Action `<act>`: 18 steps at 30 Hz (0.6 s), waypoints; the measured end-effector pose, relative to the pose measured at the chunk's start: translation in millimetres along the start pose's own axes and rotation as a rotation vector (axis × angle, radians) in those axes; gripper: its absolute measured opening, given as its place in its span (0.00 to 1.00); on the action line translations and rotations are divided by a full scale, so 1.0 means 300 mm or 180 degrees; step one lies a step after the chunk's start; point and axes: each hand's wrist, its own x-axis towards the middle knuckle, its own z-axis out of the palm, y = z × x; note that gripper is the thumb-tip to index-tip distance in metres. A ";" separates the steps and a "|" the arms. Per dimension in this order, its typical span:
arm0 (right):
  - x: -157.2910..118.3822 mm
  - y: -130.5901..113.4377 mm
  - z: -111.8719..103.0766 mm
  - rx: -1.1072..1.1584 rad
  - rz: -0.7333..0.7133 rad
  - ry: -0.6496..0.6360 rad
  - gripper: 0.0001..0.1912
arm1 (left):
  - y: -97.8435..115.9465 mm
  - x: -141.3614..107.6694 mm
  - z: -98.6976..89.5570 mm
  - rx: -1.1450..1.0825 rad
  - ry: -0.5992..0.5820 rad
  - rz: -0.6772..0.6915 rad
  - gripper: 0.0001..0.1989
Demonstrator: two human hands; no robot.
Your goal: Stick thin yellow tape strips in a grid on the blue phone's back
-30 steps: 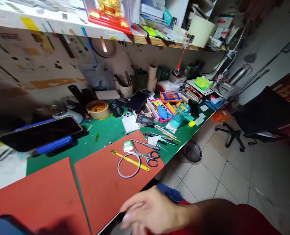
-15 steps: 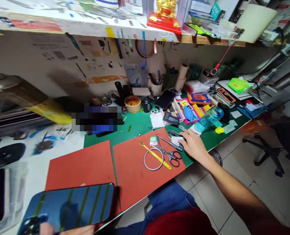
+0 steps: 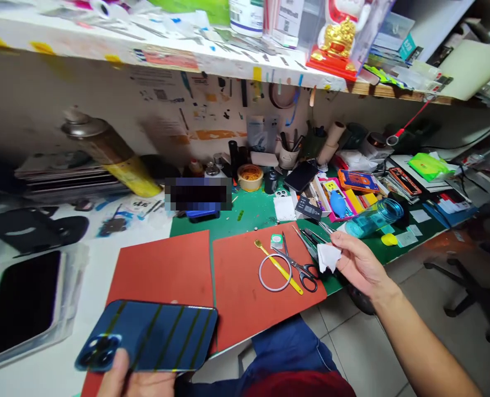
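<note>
A dark blue phone (image 3: 158,336), its back and camera block facing up, is held by my left hand (image 3: 124,375) over the left red mat (image 3: 162,270). My right hand (image 3: 361,262) pinches a small crumpled white piece of paper (image 3: 328,257) above the bench's front edge. Just left of it, black-handled scissors (image 3: 305,274), a yellow brush (image 3: 284,270), a grey ring (image 3: 261,277) and a small green-and-white box (image 3: 277,240) lie on the right red mat (image 3: 240,309). Tweezers (image 3: 326,227) lie behind the paper.
A teal bottle (image 3: 373,219) lies on its side behind my right hand. Toward the back are a tape roll (image 3: 250,177) and a black phone (image 3: 301,175). A spray can (image 3: 116,154) leans at the left, near another phone (image 3: 21,303). A shelf (image 3: 212,69) crosses above.
My right hand has lifted the white paper off the bench. The phone in my left hand appears farther right and higher, and the whole view has shifted left.
</note>
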 end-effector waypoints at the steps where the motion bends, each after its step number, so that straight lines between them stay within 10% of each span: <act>1: -0.002 -0.006 0.025 0.0002 0.0019 -0.0105 0.17 | 0.004 0.001 0.000 -0.0037 0.0050 -0.0041 0.27; 8: 0.145 -0.165 0.243 -0.0961 -0.0411 -0.1103 0.14 | 0.005 0.049 -0.081 0.0064 -0.0101 -0.0205 0.33; 18: 0.753 -0.359 0.756 -0.2781 -0.2342 -0.0242 0.16 | 0.037 0.060 -0.063 -0.0387 -0.0258 -0.0668 0.30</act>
